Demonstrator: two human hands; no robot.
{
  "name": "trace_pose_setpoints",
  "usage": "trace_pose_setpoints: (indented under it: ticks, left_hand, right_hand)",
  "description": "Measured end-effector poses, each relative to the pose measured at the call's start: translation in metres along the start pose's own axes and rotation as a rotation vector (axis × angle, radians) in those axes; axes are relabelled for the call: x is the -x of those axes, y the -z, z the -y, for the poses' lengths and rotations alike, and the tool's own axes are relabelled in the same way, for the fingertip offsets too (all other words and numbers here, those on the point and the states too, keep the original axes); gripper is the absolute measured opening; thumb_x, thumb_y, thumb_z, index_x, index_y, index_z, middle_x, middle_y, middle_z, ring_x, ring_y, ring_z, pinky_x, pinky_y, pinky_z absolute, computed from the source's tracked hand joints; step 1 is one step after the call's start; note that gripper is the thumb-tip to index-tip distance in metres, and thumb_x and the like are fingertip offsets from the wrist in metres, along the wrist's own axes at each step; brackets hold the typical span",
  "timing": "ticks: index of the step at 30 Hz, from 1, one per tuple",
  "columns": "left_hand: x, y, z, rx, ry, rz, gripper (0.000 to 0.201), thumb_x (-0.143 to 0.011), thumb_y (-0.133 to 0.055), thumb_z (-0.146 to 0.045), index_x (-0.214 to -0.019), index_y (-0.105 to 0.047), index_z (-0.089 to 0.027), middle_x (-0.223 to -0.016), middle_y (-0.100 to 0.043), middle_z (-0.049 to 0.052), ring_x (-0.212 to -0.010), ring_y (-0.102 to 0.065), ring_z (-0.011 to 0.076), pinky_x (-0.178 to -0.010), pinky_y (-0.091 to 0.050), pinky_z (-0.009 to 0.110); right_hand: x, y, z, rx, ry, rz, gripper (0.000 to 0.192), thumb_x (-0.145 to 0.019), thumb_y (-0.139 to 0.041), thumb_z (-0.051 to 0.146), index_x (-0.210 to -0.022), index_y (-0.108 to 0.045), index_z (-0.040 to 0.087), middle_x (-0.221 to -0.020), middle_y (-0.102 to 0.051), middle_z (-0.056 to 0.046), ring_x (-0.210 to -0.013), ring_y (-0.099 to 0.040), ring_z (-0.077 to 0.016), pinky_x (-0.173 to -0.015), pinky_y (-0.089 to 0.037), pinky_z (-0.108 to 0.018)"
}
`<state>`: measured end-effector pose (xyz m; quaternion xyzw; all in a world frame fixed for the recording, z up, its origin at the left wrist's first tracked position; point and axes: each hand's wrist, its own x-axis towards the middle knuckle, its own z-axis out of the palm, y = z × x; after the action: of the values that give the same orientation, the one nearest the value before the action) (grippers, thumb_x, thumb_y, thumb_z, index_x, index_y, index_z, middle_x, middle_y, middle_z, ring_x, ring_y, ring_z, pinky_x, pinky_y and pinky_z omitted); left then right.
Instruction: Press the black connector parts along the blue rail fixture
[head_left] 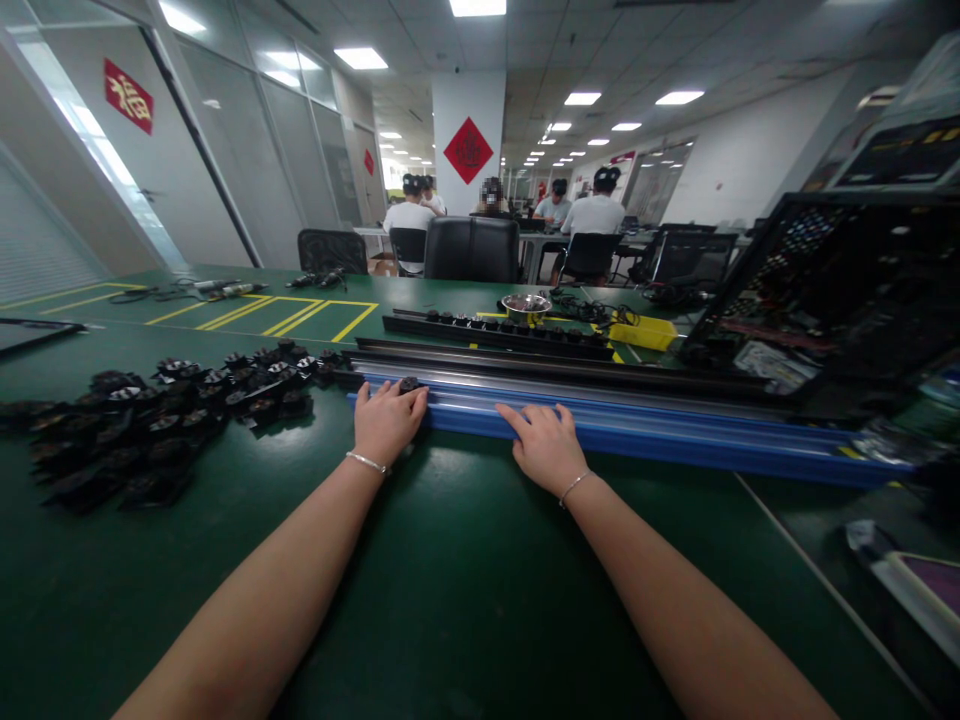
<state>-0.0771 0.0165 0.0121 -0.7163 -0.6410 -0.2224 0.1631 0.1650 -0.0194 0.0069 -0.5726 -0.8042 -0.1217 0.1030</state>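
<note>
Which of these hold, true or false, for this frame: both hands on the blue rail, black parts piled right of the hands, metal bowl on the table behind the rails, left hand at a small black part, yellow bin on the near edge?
1. Both hands rest on the blue rail. True: left hand and right hand lie on it.
2. The black parts are piled right of the hands. False: they lie to the left.
3. A metal bowl sits beyond the rails. True.
4. The left hand's fingers touch a small black part. True.
5. The yellow bin is on the near edge. False: it sits far back, beyond the rails.
</note>
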Motion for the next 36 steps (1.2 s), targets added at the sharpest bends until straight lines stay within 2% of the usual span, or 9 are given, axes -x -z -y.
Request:
trace_pose_setpoints:
  ticks: [11,24,36]
  left_hand:
    - [-0.002,0.0,0.007,-0.004,0.015,0.004,0.038,-0.091,-0.036,-0.038,-0.106,-0.07,-0.031,-0.11,-0.068,0.006,-0.109,-0.058,0.0263,-0.097,-0.033,0.041]
    - [-0.003,0.003,0.013,0.001,0.104,0.018,0.036,-0.089,-0.039,-0.039,-0.104,-0.07,-0.031,-0.113,-0.067,0.007,-0.116,-0.054,0.0265,-0.098,-0.033,0.043]
    - [-0.003,-0.003,0.021,-0.014,0.127,-0.022,0.036,-0.089,-0.038,-0.037,-0.104,-0.07,-0.032,-0.109,-0.069,0.006,-0.108,-0.058,0.0246,-0.099,-0.031,0.044]
  right_hand:
    - [0.001,-0.005,-0.001,-0.028,-0.005,-0.041,0.052,-0.084,-0.04,0.02,-0.135,-0.042,0.032,-0.111,-0.058,-0.007,-0.104,-0.046,-0.0216,-0.102,-0.014,-0.045]
    - [0.001,-0.005,0.0,-0.015,-0.008,-0.044,0.053,-0.084,-0.04,0.02,-0.135,-0.042,0.032,-0.109,-0.057,-0.007,-0.102,-0.045,-0.0219,-0.101,-0.015,-0.045]
    - [0.0,-0.004,0.0,-0.016,-0.005,-0.041,0.053,-0.084,-0.04,0.02,-0.135,-0.042,0.032,-0.107,-0.057,-0.006,-0.101,-0.046,-0.022,-0.101,-0.015,-0.045]
